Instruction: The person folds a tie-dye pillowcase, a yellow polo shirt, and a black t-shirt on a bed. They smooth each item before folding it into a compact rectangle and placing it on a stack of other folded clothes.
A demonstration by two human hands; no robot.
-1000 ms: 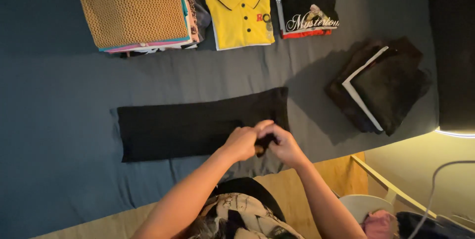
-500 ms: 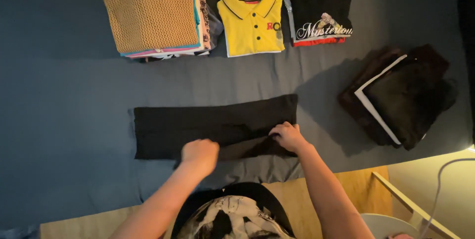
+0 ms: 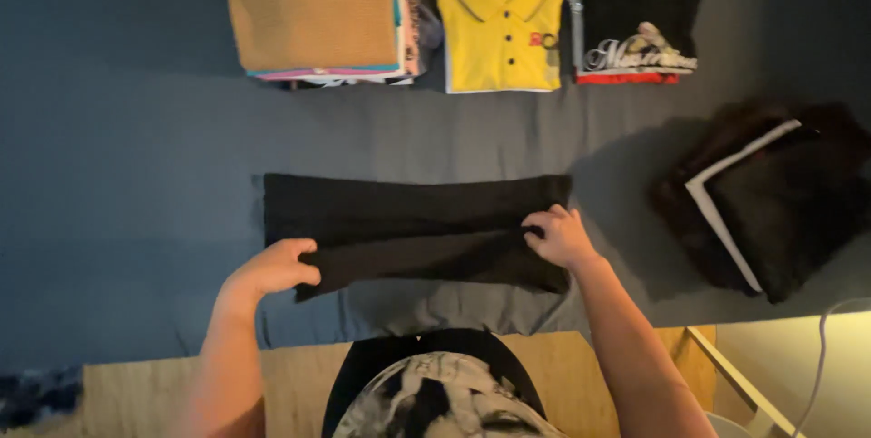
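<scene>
A long black garment lies folded into a strip across the dark blue bed sheet, just in front of me. My left hand grips the near left corner of the strip, fingers curled on the cloth. My right hand rests with bent fingers on the near right part, pinching the fabric edge. The near half of the garment looks doubled over between my two hands.
At the far edge sit a stack topped by a tan knitted top, a folded yellow polo shirt and a black printed shirt. A dark rumpled pile with a white stripe lies right. Wooden bed frame is near.
My hands, together at the garment's middle a second ago, have spread apart to its left and right near corners. The view has shifted slightly, so the garment appears further right.
</scene>
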